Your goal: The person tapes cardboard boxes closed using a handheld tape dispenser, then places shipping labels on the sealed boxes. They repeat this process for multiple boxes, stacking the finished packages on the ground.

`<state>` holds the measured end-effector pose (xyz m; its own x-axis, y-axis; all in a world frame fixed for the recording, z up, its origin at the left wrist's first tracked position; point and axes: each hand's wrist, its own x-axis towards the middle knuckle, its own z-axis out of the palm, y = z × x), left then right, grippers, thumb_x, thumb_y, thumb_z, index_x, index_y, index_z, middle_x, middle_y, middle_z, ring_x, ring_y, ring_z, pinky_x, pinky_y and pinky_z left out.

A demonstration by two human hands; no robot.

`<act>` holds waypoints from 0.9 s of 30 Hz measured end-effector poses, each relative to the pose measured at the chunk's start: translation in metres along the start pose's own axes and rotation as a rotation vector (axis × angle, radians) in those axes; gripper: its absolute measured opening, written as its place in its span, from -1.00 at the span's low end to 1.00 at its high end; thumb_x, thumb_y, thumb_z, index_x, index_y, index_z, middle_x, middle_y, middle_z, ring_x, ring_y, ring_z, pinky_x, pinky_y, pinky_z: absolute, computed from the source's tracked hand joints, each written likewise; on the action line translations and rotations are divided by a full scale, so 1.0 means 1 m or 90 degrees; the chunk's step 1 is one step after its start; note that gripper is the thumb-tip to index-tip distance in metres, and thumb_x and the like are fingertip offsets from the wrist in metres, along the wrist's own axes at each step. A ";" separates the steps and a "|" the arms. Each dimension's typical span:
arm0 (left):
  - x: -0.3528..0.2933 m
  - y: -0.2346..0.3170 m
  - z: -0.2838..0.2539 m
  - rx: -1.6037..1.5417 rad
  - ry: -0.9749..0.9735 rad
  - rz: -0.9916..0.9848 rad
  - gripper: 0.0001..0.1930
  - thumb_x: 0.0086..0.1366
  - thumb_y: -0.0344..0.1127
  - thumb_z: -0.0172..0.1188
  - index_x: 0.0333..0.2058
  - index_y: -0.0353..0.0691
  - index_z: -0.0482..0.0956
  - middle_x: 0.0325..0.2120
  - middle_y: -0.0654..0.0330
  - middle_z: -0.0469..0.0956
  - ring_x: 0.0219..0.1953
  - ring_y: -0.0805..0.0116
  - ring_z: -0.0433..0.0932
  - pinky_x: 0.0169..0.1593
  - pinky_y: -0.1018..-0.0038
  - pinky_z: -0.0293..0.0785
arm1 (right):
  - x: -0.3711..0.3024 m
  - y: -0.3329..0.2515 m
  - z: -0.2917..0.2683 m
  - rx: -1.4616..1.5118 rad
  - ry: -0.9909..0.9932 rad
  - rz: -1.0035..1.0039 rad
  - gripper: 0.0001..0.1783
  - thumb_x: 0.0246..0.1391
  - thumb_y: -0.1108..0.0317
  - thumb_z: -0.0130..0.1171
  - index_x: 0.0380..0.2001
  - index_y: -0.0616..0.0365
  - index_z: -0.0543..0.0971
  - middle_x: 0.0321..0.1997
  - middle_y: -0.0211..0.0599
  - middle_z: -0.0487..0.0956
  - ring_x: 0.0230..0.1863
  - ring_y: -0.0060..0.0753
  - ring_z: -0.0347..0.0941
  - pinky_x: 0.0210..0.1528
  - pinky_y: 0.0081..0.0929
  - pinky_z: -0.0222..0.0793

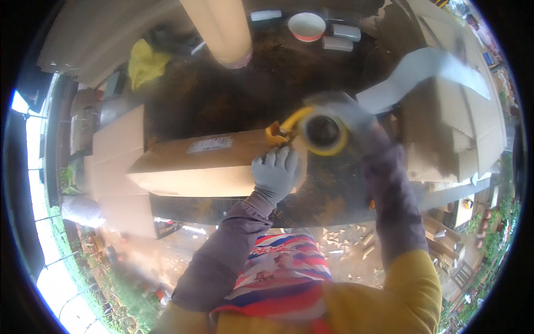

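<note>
A long brown cardboard box [194,179] with a white label lies on the dark table in front of me. My left hand [275,173], in a grey glove, grips the box near its right end, fingers curled over the upper edge. Just right of that end, a tape dispenser [295,119] with a roll of tape [324,133] is in my right hand [356,119]. The dispenser's orange-yellow head is close above the box's end; I cannot tell whether it touches. Motion blurs my right hand and hides its separate fingers.
Stacked flat cardboard [445,128] stands on the right, with a pale curved strip [423,69] over it. A cardboard tube [219,30], white bowl [307,26] and small rolls [337,44] are at the back. An opened cardboard piece [119,167] is at left, below a yellow bag [146,64].
</note>
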<state>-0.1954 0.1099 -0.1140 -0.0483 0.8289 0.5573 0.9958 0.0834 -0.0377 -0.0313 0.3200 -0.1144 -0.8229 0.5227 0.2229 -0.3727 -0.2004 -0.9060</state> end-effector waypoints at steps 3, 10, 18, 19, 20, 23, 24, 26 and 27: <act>-0.002 0.001 0.001 -0.013 -0.004 -0.005 -0.71 0.09 -0.15 0.24 -0.19 0.00 0.58 -0.23 0.37 0.53 -0.26 0.33 0.47 -0.31 0.27 0.28 | -0.098 -0.045 -0.011 -0.044 0.269 0.237 -0.59 0.22 0.45 0.09 0.12 0.37 0.51 0.11 -0.09 0.57 0.11 -0.32 0.50 0.17 -0.40 0.43; -0.001 0.003 0.007 -0.004 -0.017 -0.020 -0.80 0.19 -0.08 0.22 -0.23 0.09 0.55 -0.28 0.40 0.56 -0.34 0.25 0.45 -0.26 0.17 0.24 | -0.133 -0.046 0.166 -0.313 0.325 0.603 -0.55 0.13 0.25 0.24 0.06 0.24 0.61 0.00 -0.13 0.67 0.00 -0.36 0.58 0.05 -0.39 0.46; -0.003 -0.001 0.004 -0.024 -0.066 0.003 -0.80 0.20 -0.08 0.22 -0.22 0.08 0.56 -0.30 0.32 0.58 -0.32 0.21 0.49 -0.29 0.15 0.27 | -0.185 0.045 0.156 -0.052 0.368 0.296 -0.62 0.22 0.29 0.18 0.05 0.25 0.53 0.01 -0.17 0.62 -0.01 -0.25 0.58 -0.01 -0.30 0.52; -0.003 -0.001 0.005 -0.021 -0.037 -0.008 -0.80 0.21 -0.06 0.22 -0.22 0.08 0.56 -0.30 0.32 0.58 -0.32 0.22 0.48 -0.30 0.15 0.26 | -0.190 0.045 0.156 0.163 0.455 0.318 -0.64 0.25 0.28 0.15 0.02 0.28 0.54 -0.01 -0.17 0.62 -0.02 -0.26 0.59 0.00 -0.30 0.52; -0.001 0.000 0.007 -0.015 -0.047 -0.003 -0.79 0.21 -0.05 0.21 -0.23 0.07 0.56 -0.31 0.32 0.58 -0.32 0.22 0.48 -0.31 0.15 0.26 | -0.186 0.047 0.160 0.281 0.498 0.306 -0.65 0.28 0.27 0.11 -0.01 0.31 0.55 -0.03 -0.16 0.63 -0.03 -0.27 0.59 0.00 -0.30 0.52; 0.008 0.001 0.007 -0.017 -0.066 -0.007 -0.75 0.19 -0.06 0.24 -0.20 0.05 0.54 -0.29 0.34 0.56 -0.31 0.26 0.49 -0.24 0.21 0.32 | -0.138 0.082 0.200 0.232 0.488 0.395 -0.65 0.22 0.23 0.19 -0.08 0.28 0.61 -0.22 -0.26 0.61 -0.16 -0.39 0.53 -0.08 -0.32 0.47; 0.010 -0.003 0.002 -0.021 -0.084 0.001 -0.73 0.18 -0.08 0.25 -0.17 0.04 0.53 -0.27 0.34 0.55 -0.31 0.28 0.50 -0.20 0.24 0.35 | -0.119 0.098 0.217 0.085 0.412 0.382 -0.68 0.20 0.29 0.20 -0.07 0.27 0.61 -0.18 -0.21 0.61 -0.15 -0.34 0.54 -0.07 -0.35 0.48; 0.010 -0.022 -0.015 -0.216 -0.020 0.061 -0.56 0.10 -0.09 0.36 -0.05 0.02 0.50 -0.16 0.29 0.56 -0.20 0.21 0.53 -0.12 0.16 0.37 | -0.106 0.116 0.239 -0.099 0.358 0.331 -0.71 0.16 0.42 0.21 -0.05 0.25 0.61 -0.10 -0.12 0.63 -0.13 -0.25 0.58 -0.04 -0.40 0.50; 0.010 -0.038 -0.024 -0.304 -0.043 0.082 -0.47 0.06 -0.09 0.41 0.02 0.00 0.49 -0.10 0.26 0.57 -0.14 0.17 0.54 -0.09 0.12 0.39 | -0.111 0.117 0.243 -0.082 0.338 0.325 -0.64 0.09 0.44 0.26 -0.02 0.23 0.60 -0.04 -0.05 0.62 -0.07 -0.16 0.59 0.02 -0.40 0.51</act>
<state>-0.2321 0.1022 -0.0869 0.0881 0.8510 0.5177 0.9176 -0.2716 0.2902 -0.0875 0.0370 -0.1577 -0.5502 0.7274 -0.4102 0.0799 -0.4431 -0.8929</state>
